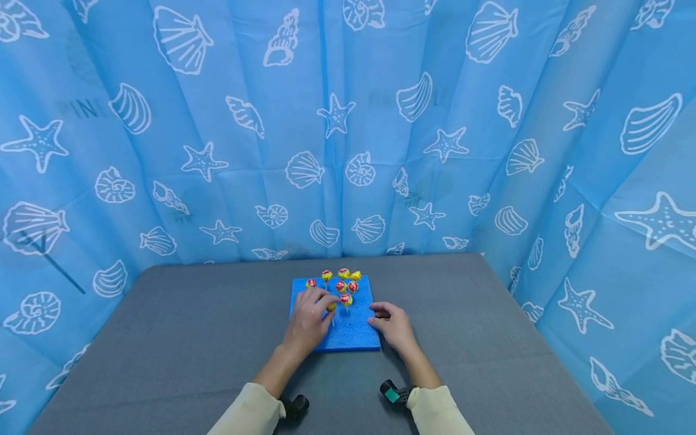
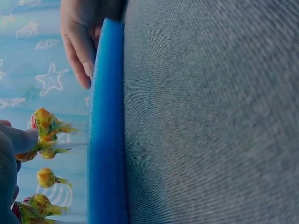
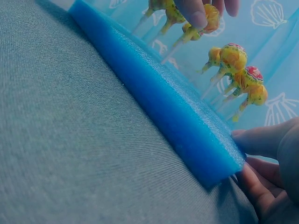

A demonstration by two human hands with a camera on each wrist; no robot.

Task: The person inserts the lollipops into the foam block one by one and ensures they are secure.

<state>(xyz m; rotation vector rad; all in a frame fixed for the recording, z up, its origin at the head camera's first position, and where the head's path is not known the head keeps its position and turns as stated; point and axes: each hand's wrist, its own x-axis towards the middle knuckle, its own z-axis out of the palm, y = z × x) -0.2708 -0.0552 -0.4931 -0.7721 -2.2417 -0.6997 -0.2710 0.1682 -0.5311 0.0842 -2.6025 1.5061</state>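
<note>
Several lollipops in yellow and red wrappers, such as this lollipop (image 1: pixel 346 299), stand on white sticks in a blue foam board (image 1: pixel 356 332). My left hand (image 1: pixel 309 321) reaches over the board's left side and pinches one lollipop (image 3: pixel 211 19) by its wrapped head between thumb and fingers. Below that head, its stick runs down to the foam in the right wrist view. At the board's right edge, my right hand (image 1: pixel 395 326) grips the foam, thumb (image 3: pixel 252 138) on the top face and the other fingers against the side and underneath.
The board lies on a table with a grey cloth (image 1: pixel 206 338). A blue curtain (image 1: pixel 337 199) printed with white shells and starfish hangs behind the table and along its sides. Dark wrist cameras, one of them this camera (image 1: pixel 393 393), sit near both cream sleeves (image 1: pixel 247 411).
</note>
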